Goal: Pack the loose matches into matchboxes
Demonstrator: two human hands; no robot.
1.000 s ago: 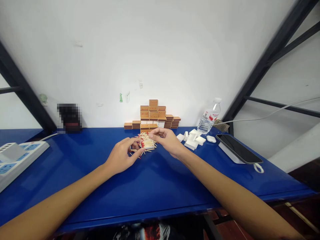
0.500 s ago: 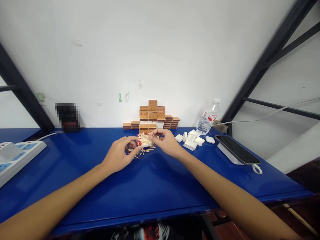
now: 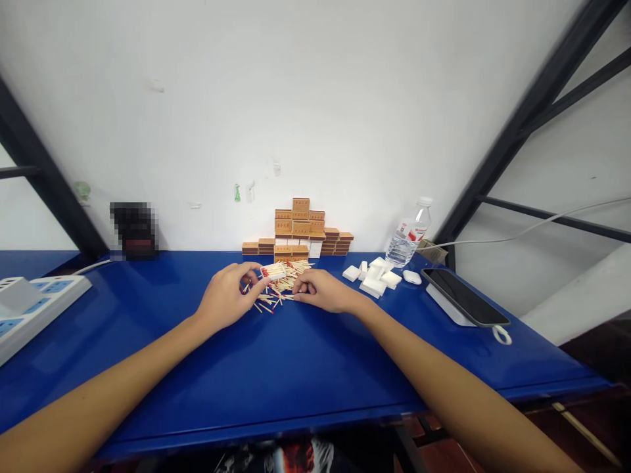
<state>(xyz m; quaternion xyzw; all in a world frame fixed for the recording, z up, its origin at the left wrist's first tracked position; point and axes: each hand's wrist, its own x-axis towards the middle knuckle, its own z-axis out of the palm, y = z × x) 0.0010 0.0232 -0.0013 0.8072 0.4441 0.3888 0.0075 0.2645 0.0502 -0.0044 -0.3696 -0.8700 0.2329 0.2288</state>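
Note:
Between thumb and fingers, my left hand (image 3: pixel 231 293) holds a white matchbox tray (image 3: pixel 274 272) with red-tipped matches lying in it. Beneath and beside the tray spreads a loose pile of matches (image 3: pixel 283 286) on the blue table. At the pile's right edge is my right hand (image 3: pixel 320 290), its fingers curled and pinched together at the matches. Whatever is between those fingertips is too small to make out. Right behind the pile, orange-brown matchboxes (image 3: pixel 300 228) are stacked in steps against the wall.
Several white trays (image 3: pixel 374 286) lie in a heap to the right. Past them are a water bottle (image 3: pixel 410 233), a white earphone case (image 3: pixel 412 277) and a phone (image 3: pixel 466 295) propped on a white box. A power strip (image 3: pixel 49 305) sits at the left on the blue table (image 3: pixel 256 381).
My right hand has moved down from the tray to the right edge of the match pile. My left hand has shifted slightly left and up with the tray.

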